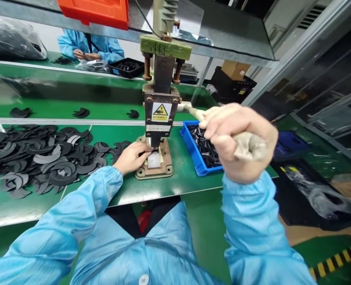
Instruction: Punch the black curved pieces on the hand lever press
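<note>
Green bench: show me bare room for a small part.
Bare bench: between press base and blue tray, and before the base along the near edge. Crowded: left, under heaped curved pieces; the tray, by black parts; the base, by the left hand.

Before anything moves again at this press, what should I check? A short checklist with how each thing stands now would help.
1. Left hand clear of the press ram: not ok; its fingertips are right by it.
2. Right hand gripping the lever handle: ok.
3. Workpiece seated under the ram: cannot tell; fingers and ram hide it.
4. Warning label uncovered: ok.
5. Blue tray clear of the press base: ok; it sits apart, to the right.
</note>
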`<state>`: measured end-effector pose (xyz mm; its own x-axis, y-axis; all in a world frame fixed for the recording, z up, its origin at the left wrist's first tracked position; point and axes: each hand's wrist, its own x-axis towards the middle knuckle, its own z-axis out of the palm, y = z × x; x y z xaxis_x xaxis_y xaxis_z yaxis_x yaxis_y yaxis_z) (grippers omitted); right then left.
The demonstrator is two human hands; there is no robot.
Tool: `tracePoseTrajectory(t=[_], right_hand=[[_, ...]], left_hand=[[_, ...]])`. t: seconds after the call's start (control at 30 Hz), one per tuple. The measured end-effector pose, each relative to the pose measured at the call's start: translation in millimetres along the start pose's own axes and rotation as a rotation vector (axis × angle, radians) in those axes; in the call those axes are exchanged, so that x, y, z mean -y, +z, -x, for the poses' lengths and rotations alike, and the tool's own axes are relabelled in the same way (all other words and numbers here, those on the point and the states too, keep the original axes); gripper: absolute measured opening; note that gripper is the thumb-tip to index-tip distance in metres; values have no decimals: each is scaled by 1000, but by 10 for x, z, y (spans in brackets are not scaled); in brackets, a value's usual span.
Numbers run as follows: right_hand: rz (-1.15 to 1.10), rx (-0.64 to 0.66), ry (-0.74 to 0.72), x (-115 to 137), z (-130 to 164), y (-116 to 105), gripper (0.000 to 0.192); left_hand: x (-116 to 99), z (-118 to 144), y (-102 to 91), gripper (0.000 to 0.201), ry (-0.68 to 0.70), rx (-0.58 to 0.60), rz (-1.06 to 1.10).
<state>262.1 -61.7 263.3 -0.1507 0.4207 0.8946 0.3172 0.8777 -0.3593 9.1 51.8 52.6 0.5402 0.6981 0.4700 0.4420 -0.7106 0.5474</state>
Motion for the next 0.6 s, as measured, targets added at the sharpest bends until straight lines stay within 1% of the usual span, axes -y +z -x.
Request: tracePoseTrajectory(t=[0.1, 0.23, 0.3, 0.37, 0.4, 0.47, 0.53, 0.57, 0.6], right_hand=[[27, -18, -37, -26, 375, 78, 29], [119, -70, -62, -123, 873, 203, 24], [151, -103, -59, -169, 1004, 243, 21], [160, -135, -73, -201, 1048, 260, 19], [161, -146, -80, -211, 1049, 261, 19], [163, -152, -79, -221, 1038, 253, 17], [172, -143, -62, -223, 1036, 242, 16], [181, -136, -48, -221, 1041, 239, 16], [193, -131, -33, -217, 1049, 238, 17]], left_hand=[[13, 25, 15, 25, 24, -34, 0], [-56, 46, 20, 26, -7, -31, -3], [-96, 42, -7, 28, -26, -2, -2], [-73, 18, -93, 30, -32, 43, -24], [-22, 1, -172, 31, -43, 64, -57], [164, -29, -418, 35, -116, 93, -186], [430, -37, -760, 39, -257, 125, -358], [573, -29, -944, 41, -332, 172, -435], [708, -12, -1120, 42, -405, 246, -487]])
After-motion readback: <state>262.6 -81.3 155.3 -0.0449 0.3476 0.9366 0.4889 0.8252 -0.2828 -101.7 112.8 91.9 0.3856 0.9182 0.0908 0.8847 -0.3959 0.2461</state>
